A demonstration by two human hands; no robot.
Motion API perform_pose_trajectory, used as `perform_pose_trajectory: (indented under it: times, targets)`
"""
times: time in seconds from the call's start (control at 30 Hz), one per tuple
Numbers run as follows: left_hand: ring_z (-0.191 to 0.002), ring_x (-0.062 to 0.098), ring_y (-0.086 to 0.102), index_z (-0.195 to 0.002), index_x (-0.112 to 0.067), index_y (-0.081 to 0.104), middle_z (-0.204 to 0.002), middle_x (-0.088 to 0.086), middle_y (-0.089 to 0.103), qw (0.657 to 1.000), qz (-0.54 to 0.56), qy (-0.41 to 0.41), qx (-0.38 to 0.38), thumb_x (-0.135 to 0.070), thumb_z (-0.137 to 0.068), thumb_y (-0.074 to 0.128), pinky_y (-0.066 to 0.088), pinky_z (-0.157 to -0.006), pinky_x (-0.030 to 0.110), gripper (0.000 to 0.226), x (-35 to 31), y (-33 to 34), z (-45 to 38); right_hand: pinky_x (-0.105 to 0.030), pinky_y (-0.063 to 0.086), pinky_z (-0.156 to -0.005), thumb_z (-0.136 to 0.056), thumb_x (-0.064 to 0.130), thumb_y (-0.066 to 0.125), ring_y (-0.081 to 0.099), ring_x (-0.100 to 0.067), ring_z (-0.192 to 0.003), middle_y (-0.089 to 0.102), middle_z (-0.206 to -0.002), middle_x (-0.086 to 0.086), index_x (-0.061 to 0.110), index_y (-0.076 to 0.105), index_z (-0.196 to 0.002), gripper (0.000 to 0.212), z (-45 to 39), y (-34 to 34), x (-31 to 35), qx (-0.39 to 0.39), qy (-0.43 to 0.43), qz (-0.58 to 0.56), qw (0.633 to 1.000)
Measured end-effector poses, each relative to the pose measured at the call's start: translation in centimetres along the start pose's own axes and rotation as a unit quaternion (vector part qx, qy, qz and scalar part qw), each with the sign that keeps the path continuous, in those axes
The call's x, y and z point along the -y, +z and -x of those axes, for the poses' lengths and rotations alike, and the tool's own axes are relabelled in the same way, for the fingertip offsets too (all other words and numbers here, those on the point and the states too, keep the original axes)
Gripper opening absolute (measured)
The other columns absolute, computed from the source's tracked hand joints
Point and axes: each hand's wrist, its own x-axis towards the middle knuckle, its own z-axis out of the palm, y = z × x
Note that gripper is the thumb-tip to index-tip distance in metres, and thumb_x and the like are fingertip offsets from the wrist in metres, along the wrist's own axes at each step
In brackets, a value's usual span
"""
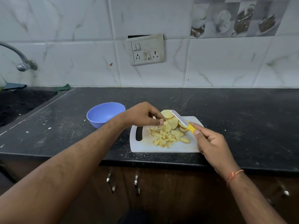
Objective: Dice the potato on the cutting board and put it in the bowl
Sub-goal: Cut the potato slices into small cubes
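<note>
A white cutting board (146, 147) lies on the black counter. Several diced potato cubes (162, 137) are heaped on it, with round potato slices (173, 122) stacked behind them. My left hand (142, 114) hovers over the heap and pinches a small potato piece (161, 122) between thumb and fingertips. My right hand (210, 143) grips the yellow handle of a knife (183, 122), whose blade slants up over the slices. A blue bowl (105, 114) stands left of the board; its visible inside looks empty.
A dark sink (21, 102) with a metal tap (17, 55) lies at the far left. A switch and socket plate (146, 50) is on the tiled wall. Cabinet doors with metal handles (136, 183) are below the counter edge.
</note>
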Motion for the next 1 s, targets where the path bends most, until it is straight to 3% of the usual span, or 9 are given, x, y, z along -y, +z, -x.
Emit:
perform_pose_trajectory:
  times: [0.07, 0.17, 0.3, 0.4, 0.53, 0.73, 0.83, 1.0]
  targets:
    - [-0.061, -0.004, 0.057, -0.094, -0.022, 0.086, -0.069, -0.019, 0.073, 0.998, 0.050, -0.021, -0.017, -0.030, -0.085, 0.091, 0.040, -0.064, 0.010, 0.014, 0.2, 0.0, -0.7, -0.031, 0.035, -0.058, -0.108, 0.026, 0.052, 0.037, -0.011, -0.055, 0.043, -0.053, 0.013, 0.043, 0.067, -0.131, 0.032, 0.1, -0.1, 0.1, 0.000, -0.001, -0.011, 1.000]
    - [-0.065, -0.001, 0.060, -0.086, -0.021, 0.086, -0.072, -0.014, 0.076, 0.997, 0.063, -0.046, -0.014, -0.031, -0.078, 0.095, 0.044, -0.067, 0.015, 0.016, 0.6, 0.3, -1.5, -0.032, 0.035, -0.058, -0.108, 0.027, 0.052, 0.037, -0.012, -0.056, 0.042, -0.054, 0.010, 0.042, 0.067, -0.132, 0.032, 0.1, -0.2, 0.1, 0.001, 0.000, -0.015, 1.000]
    - [-0.092, -0.006, 0.071, -0.107, -0.024, 0.086, -0.097, -0.018, 0.081, 0.998, 0.041, -0.046, 0.034, -0.024, -0.091, 0.085, 0.050, -0.084, 0.010, 0.016, 1.3, 0.0, -2.0, -0.028, 0.036, -0.055, -0.108, 0.026, 0.051, 0.039, -0.006, -0.053, 0.046, -0.053, 0.015, 0.045, 0.065, -0.130, 0.032, 0.2, -0.1, 0.6, 0.004, -0.004, -0.009, 1.000]
    - [-0.098, -0.008, 0.070, -0.118, -0.024, 0.082, -0.106, -0.021, 0.079, 0.999, 0.019, -0.042, 0.020, -0.020, -0.099, 0.075, 0.048, -0.085, 0.008, 0.020, 1.4, 0.2, -2.3, -0.022, 0.036, -0.054, -0.108, 0.026, 0.051, 0.043, -0.002, -0.052, 0.052, -0.053, 0.020, 0.044, 0.062, -0.131, 0.032, 0.2, -0.2, 0.8, 0.006, -0.007, -0.003, 1.000]
    - [-0.109, 0.006, 0.069, -0.130, -0.022, 0.074, -0.119, -0.009, 0.075, 0.992, -0.055, -0.108, -0.017, -0.032, -0.098, 0.075, 0.048, -0.089, 0.020, 0.034, 1.5, 1.4, -3.4, -0.020, 0.036, -0.053, -0.108, 0.025, 0.051, 0.044, -0.002, -0.051, 0.054, -0.053, 0.023, 0.041, 0.063, -0.133, 0.032, 0.1, -0.1, 0.7, 0.004, -0.004, 0.001, 1.000]
    - [-0.110, 0.015, 0.069, -0.127, -0.017, 0.075, -0.119, -0.003, 0.076, 0.985, -0.015, -0.170, -0.021, -0.034, -0.094, 0.080, 0.057, -0.102, 0.036, 0.038, 1.1, 2.2, -4.4, -0.031, 0.033, -0.055, -0.108, 0.029, 0.052, 0.037, -0.012, -0.055, 0.043, -0.053, 0.013, 0.042, 0.065, -0.134, 0.033, 0.0, -0.2, 0.1, 0.004, 0.005, -0.006, 1.000]
    - [-0.104, 0.012, 0.068, -0.125, -0.015, 0.077, -0.110, -0.009, 0.073, 0.982, 0.032, -0.188, -0.002, -0.029, -0.092, 0.083, 0.058, -0.090, 0.032, 0.036, 1.4, 2.0, -4.2, -0.033, 0.033, -0.057, -0.108, 0.030, 0.052, 0.036, -0.014, -0.056, 0.041, -0.055, 0.008, 0.043, 0.066, -0.134, 0.032, -0.1, -0.2, -0.1, 0.003, 0.002, -0.006, 1.000]
    - [-0.079, 0.013, 0.058, -0.117, -0.019, 0.080, -0.084, -0.009, 0.069, 0.976, 0.122, -0.180, 0.012, -0.016, -0.092, 0.083, 0.051, -0.070, 0.024, 0.025, 1.3, 1.5, -3.5, -0.030, 0.035, -0.056, -0.108, 0.025, 0.051, 0.039, -0.006, -0.052, 0.052, -0.052, 0.020, 0.039, 0.064, -0.135, 0.033, 0.0, -0.1, 0.2, 0.002, -0.002, -0.008, 1.000]
